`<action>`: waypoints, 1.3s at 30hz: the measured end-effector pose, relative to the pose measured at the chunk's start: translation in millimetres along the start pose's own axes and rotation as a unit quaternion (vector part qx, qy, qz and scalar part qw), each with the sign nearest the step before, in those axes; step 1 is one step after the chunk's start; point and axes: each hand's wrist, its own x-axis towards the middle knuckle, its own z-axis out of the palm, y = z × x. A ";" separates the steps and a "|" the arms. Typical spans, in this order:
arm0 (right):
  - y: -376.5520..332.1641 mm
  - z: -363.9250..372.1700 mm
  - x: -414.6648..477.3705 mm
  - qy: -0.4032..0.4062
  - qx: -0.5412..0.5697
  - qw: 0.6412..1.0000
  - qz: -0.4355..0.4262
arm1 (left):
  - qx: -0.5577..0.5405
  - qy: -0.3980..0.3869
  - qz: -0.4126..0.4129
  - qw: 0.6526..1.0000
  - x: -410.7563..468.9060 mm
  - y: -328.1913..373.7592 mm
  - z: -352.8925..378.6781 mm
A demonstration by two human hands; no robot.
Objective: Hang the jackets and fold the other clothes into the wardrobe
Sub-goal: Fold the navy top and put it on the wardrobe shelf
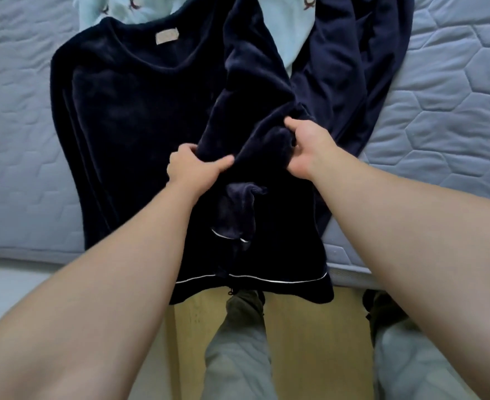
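Observation:
A dark navy fleece top (128,116) with white piping lies spread on the bed, its hem hanging over the mattress edge. One sleeve (252,111) is folded across the body toward me. My left hand (193,168) grips a bunch of this sleeve fabric near the middle of the top. My right hand (310,148) pinches the same sleeve a little farther right. The sleeve's cuff (235,215) droops below my hands. Navy trousers (350,70) lie to the right, partly under the top.
A pale blue garment (292,21) with small dark prints lies at the far end under the navy clothes. The grey quilted mattress (451,111) extends on both sides. Below are the wooden floor (310,342) and my legs and shoes.

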 end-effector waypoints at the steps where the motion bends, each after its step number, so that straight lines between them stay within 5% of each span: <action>1: 0.5 0.9 -2.0 0.006 -0.002 1.000 -0.005 | 0.044 -0.030 -0.007 0.999 -6.3 -20.1 -3.8; 8: 6.7 8.0 -11.4 0.044 -0.023 0.998 -0.025 | -0.098 -0.266 -0.107 0.953 -10.6 -85.2 -43.6; 13: 16.3 11.5 -15.3 0.060 -0.001 0.997 -0.041 | 0.050 -0.188 -0.079 0.978 -7.4 -109.2 -55.6; 20: 26.3 7.1 -21.4 0.090 -0.017 0.994 -0.065 | 0.283 -0.195 -0.046 0.938 -15.0 -129.1 -55.3; 23: 28.8 3.3 -22.2 0.094 -0.031 0.994 -0.044 | 0.252 -0.240 -0.085 0.934 -14.4 -126.7 -51.5; 26: 32.9 -1.3 -20.6 0.077 -0.035 0.995 -0.049 | 0.109 -0.318 -0.186 0.923 -20.9 -126.8 -50.1; 32: 49.6 -11.3 -25.7 -0.017 -0.087 0.994 -0.058 | 0.033 -0.342 -0.143 0.928 -29.5 -152.0 -47.1; 34: 54.6 -14.4 -27.8 -0.036 -0.102 0.993 -0.047 | 0.063 -0.352 -0.139 0.924 -34.3 -160.2 -48.0; 39: 68.2 -17.7 -28.2 -0.027 -0.147 0.988 -0.030 | 0.261 -0.215 -0.107 0.935 -41.2 -175.2 -47.8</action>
